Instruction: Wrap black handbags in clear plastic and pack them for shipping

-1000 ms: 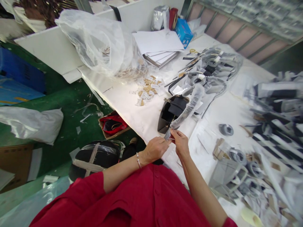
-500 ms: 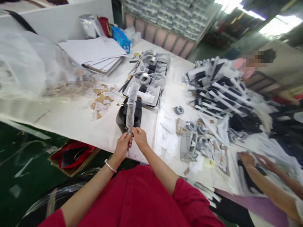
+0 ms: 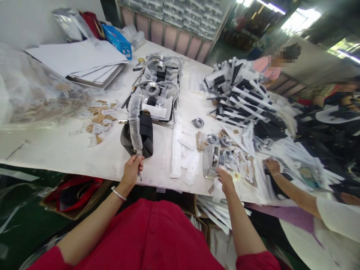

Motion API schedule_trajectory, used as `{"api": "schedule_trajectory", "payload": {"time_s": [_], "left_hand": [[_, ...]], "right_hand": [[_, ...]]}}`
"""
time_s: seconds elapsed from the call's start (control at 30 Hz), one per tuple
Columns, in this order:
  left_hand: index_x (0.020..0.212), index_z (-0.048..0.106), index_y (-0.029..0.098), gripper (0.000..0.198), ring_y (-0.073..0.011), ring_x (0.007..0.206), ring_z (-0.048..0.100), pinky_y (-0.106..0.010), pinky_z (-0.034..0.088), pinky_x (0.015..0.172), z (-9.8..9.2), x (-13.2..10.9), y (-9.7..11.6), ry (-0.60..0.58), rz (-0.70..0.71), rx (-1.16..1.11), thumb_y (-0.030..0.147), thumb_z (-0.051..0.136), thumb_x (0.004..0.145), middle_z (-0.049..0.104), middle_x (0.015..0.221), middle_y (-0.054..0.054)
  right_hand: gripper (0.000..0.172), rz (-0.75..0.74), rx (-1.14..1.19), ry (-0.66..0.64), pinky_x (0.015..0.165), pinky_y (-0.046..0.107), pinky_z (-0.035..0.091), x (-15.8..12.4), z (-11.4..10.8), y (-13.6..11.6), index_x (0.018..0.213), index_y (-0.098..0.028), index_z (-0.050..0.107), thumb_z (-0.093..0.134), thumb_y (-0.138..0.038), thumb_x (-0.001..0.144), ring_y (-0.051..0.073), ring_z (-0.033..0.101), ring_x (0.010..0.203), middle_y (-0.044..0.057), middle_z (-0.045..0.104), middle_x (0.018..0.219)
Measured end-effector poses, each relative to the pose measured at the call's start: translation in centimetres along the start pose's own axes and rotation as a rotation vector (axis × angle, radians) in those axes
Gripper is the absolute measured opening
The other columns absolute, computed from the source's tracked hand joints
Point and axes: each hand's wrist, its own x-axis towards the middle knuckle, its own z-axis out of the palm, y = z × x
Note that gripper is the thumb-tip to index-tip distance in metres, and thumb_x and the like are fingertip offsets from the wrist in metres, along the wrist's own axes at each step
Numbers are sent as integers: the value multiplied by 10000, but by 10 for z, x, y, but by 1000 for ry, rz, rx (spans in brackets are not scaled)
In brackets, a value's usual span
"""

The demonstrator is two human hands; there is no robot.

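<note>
A small black handbag (image 3: pixel 146 137) stands near the table's front edge, its handle (image 3: pixel 135 122) wrapped in clear plastic film. My left hand (image 3: pixel 132 170) is closed around the lower end of this wrapped handle, pinching it in front of the bag. Off to the right, my right hand (image 3: pixel 225 180) touches the near end of a grey tape dispenser (image 3: pixel 210 159). Its fingertips are drawn together there; whatever sits between them is too small to make out.
Behind the handbag lies a row of wrapped bags (image 3: pixel 161 75). Paper tags (image 3: pixel 99 118) are scattered at left, beside plastic film (image 3: pixel 36 90). White strips (image 3: pixel 177 150) lie mid-table. A co-worker's hand (image 3: pixel 272 165) works at right, below a pile of black-and-white pieces (image 3: pixel 239 99).
My right hand has left the handle and moved right to the tape dispenser. My left hand still holds the handle's end. The camera view has shifted to the right.
</note>
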Motion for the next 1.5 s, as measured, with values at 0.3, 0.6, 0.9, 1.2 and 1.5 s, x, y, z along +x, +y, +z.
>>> {"api": "schedule_trajectory", "payload": {"time_s": [0.3, 0.6, 0.9, 1.2, 1.5], "left_hand": [[767, 576, 150, 400, -46, 432, 400, -168, 285, 422, 2, -2, 0, -11, 12, -11, 490, 737, 632, 480, 536, 72], [769, 566, 155, 368, -50, 437, 404, -173, 300, 432, 4, 0, -4, -13, 26, -17, 460, 720, 633, 487, 542, 74], [772, 570, 152, 361, -44, 423, 414, -168, 292, 422, 5, 0, -3, -12, 22, -15, 452, 725, 643, 483, 535, 76], [768, 576, 150, 359, -46, 430, 415, -170, 304, 425, 6, -3, -1, -2, 29, -21, 450, 731, 647, 490, 537, 70], [764, 579, 151, 314, -40, 422, 415, -165, 292, 426, 6, -1, -5, 10, 36, -27, 424, 706, 675, 489, 532, 76]], "right_hand": [[329, 79, 105, -45, 604, 288, 420, 9, 4, 6, 632, -178, 678, 780, -418, 432, 158, 563, 591, -8, 649, 570], [413, 148, 242, -171, 695, 321, 554, -34, -34, 7, 811, -160, 694, 859, -393, 513, 182, 675, 652, 51, 734, 738], [339, 347, 365, -237, 570, 311, 584, -32, -35, 38, 740, -181, 666, 869, -333, 515, 174, 649, 542, 37, 696, 630], [268, 411, 426, -213, 564, 257, 558, -27, -30, 51, 690, -199, 624, 839, -277, 550, 120, 599, 516, -17, 641, 586], [244, 412, 407, -157, 595, 300, 577, -25, -20, 40, 695, -206, 617, 799, -255, 540, 177, 671, 639, 18, 692, 674]]}}
